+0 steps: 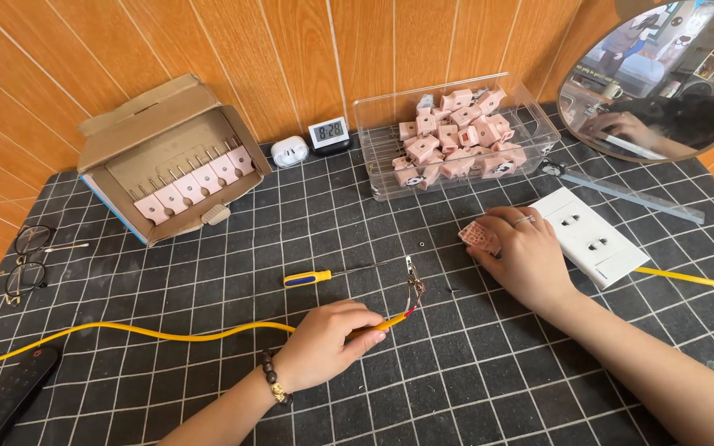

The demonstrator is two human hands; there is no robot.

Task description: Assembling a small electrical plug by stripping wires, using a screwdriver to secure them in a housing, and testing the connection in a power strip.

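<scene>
Yellow cable [167, 334], pink plug [478, 236], white power strip [592, 235], black mat [456, 372] gridded in white, screwdriver [324, 277] handled in blue and yellow

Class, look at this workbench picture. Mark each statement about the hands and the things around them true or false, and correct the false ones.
1. The left hand pinches the yellow cable near its stripped end. True.
2. The right hand holds the screwdriver. False: the screwdriver lies untouched on the gridded mat; the right hand holds a small pink plug part.
3. The clear plastic box holds many pink plug pieces. True.
4. The white socket plate lies to the left of the cardboard box. False: it lies far to its right, beside the right hand.
5. A pair of glasses lies at the mat's left edge. True.
</scene>
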